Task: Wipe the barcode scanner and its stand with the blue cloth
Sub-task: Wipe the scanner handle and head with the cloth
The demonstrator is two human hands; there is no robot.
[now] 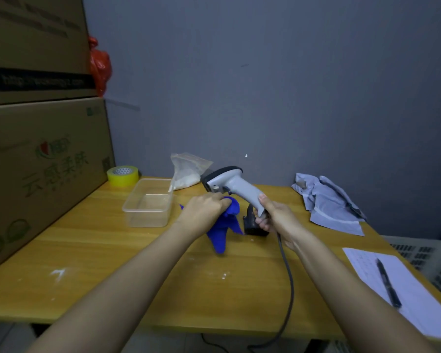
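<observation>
Soft, fuzzy blue cloth (pixel 224 225) bunched in my left hand (pixel 205 208), against the scanner (pixel 231 186), smooth matt grey plastic with a darker top. Table (pixel 138 276) under me is glossy yellow wood-grain, dusted white. Clear plastic tub (pixel 148 203), shiny yellow tape roll (pixel 122 175).

We see the grey barcode scanner (pixel 233 186) tilted above the table (pixel 112 263), head up-left, its cable trailing. The blue cloth (pixel 224 225) hangs bunched beneath it; the black stand (pixel 251 222) sits behind.

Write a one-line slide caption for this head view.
Right hand holds the grey barcode scanner above the wooden table while the left hand presses the blue cloth against it.
</observation>
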